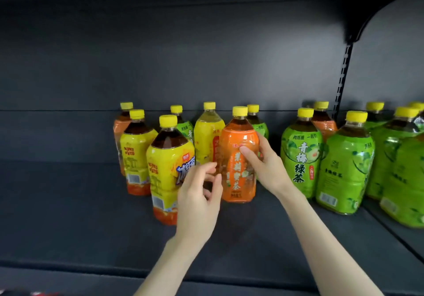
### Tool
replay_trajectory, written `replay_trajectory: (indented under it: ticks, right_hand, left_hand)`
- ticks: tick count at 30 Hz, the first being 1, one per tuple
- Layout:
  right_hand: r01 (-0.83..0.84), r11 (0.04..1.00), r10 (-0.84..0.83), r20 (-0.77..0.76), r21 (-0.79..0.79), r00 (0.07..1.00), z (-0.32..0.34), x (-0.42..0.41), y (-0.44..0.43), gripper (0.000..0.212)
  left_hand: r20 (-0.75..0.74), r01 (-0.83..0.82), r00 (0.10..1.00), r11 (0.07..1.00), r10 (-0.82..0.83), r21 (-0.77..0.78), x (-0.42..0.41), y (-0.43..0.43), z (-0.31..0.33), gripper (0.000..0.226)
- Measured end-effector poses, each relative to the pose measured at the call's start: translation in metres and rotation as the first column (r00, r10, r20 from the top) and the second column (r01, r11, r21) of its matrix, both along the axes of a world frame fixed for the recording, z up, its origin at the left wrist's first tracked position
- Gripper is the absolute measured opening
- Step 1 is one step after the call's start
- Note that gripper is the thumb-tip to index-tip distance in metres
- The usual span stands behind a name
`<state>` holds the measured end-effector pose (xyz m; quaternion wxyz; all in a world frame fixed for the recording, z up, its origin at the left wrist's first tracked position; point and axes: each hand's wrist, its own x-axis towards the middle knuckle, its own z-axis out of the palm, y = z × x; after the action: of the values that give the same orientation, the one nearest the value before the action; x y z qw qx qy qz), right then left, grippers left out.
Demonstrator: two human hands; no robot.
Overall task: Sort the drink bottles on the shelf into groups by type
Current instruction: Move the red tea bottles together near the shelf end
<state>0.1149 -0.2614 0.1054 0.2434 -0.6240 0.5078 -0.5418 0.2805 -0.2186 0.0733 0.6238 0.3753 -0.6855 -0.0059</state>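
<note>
L hand (202, 185) loose, fingers half-curled, gripping nothing, just left of the orange bottle (238, 158). R hand (263, 165) wraps its right side, thumb on label. I'd lift straight up w/o tipping, then seat it by the far orange bottle (324, 124) beyond R hand.

Your orange-labelled plastic tea bottle (238, 181), yellow cap: upright mid dark shelf (91, 204), gripped by your right hand (263, 165). Yellow-labelled bottles (167, 165): upright, clustered just left. Green-labelled bottles (300, 158): upright, grouped right; two more behind cluster. Other orange bottles (119, 123): back left, and among greens.
</note>
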Motion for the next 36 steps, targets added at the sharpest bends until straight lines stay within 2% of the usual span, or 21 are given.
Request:
replay_trajectory:
  ticks: [2,3,5,7,9,11,14,17,19,20,21,22,23,24,25,27,30,33,36]
  right_hand:
    - [0.124,0.992,-0.124,-0.009,-0.024,0.992,-0.004,0.013,0.007,0.066]
    - [0.214,0.975,-0.216,-0.027,-0.060,0.976,-0.007,0.021,0.013,0.066]
    - [0.374,0.914,-0.385,-0.045,-0.160,0.922,-0.013,0.036,0.026,0.058]
    - [0.417,0.880,-0.432,-0.017,-0.228,0.902,-0.016,0.051,0.037,0.044]
    - [0.336,0.914,-0.340,0.024,-0.227,0.940,-0.015,0.066,0.040,0.034]
    - [0.210,0.959,-0.201,0.066,-0.189,0.977,-0.013,0.081,0.041,0.030]
    - [0.041,0.994,-0.030,0.113,-0.103,0.993,-0.011,0.096,0.036,0.042]
    - [-0.114,0.993,0.121,0.259,-0.039,0.958,-0.011,0.106,0.029,0.065]
    - [-0.153,0.988,0.153,0.344,-0.026,0.927,-0.010,0.110,0.024,0.064]
    - [-0.142,0.989,0.145,0.361,-0.035,0.921,-0.010,0.111,0.021,0.061]
    - [-0.110,0.993,0.119,0.364,-0.045,0.924,-0.012,0.112,0.019,0.057]
    - [-0.067,0.996,0.083,0.353,-0.057,0.932,-0.013,0.113,0.016,0.053]
    - [-0.035,0.997,0.058,0.334,-0.074,0.941,-0.015,0.114,0.014,0.048]
    - [-0.016,0.996,0.043,0.323,-0.085,0.946,-0.017,0.115,0.012,0.043]
    - [-0.010,0.996,0.038,0.326,-0.088,0.945,-0.018,0.116,0.012,0.039]
    - [-0.008,0.996,0.039,0.337,-0.092,0.941,-0.019,0.118,0.011,0.036]
    - [-0.011,0.996,0.042,0.329,-0.093,0.943,-0.019,0.117,0.012,0.037]
    - [-0.011,0.997,0.036,0.312,-0.081,0.949,-0.020,0.116,0.012,0.039]
    - [-0.016,0.998,0.034,0.304,-0.063,0.952,-0.017,0.118,0.017,0.050]
  left_hand:
    - [-0.041,-0.074,0.997,0.986,0.068,-0.153,0.017,0.012,-0.005,0.026]
    - [-0.074,-0.140,0.989,0.976,0.129,-0.169,0.025,0.013,-0.006,0.033]
    - [-0.138,-0.279,0.953,0.958,0.269,-0.064,0.038,0.008,-0.008,0.058]
    - [-0.170,-0.282,0.939,0.952,0.300,0.124,0.047,-0.001,-0.006,0.082]
    - [-0.211,-0.163,0.954,0.958,0.214,0.236,0.053,-0.007,-0.004,0.092]
    - [-0.242,-0.061,0.963,0.968,0.122,0.243,0.061,-0.011,-0.002,0.090]
    - [-0.240,0.087,0.971,0.957,-0.019,0.275,0.073,-0.021,-0.003,0.086]
    - [-0.244,0.335,0.935,0.873,-0.259,0.354,0.083,-0.025,-0.001,0.085]
    - [-0.201,0.441,0.897,0.792,-0.393,0.422,0.087,-0.025,0.002,0.075]
    - [-0.169,0.445,0.894,0.783,-0.414,0.435,0.090,-0.026,0.003,0.067]
    - [-0.148,0.419,0.907,0.810,-0.394,0.410,0.093,-0.026,0.006,0.058]
    - [-0.120,0.313,0.950,0.888,-0.289,0.337,0.097,-0.030,0.007,0.051]
    - [-0.119,0.146,0.986,0.956,-0.119,0.254,0.102,-0.036,0.007,0.049]
    - [-0.151,-0.035,0.986,0.975,0.070,0.220,0.106,-0.045,0.008,0.053]
    - [-0.180,-0.181,0.957,0.951,0.230,0.249,0.111,-0.056,0.011,0.062]
    - [-0.158,-0.306,0.908,0.873,0.387,0.379,0.117,-0.077,0.017,0.083]
    - [-0.121,-0.287,0.917,0.838,0.381,0.465,0.121,-0.098,0.016,0.095]
    - [-0.121,-0.236,0.941,0.868,0.316,0.438,0.130,-0.102,0.012,0.091]
    - [-0.130,-0.102,0.978,0.917,0.164,0.386,0.142,-0.086,0.012,0.088]
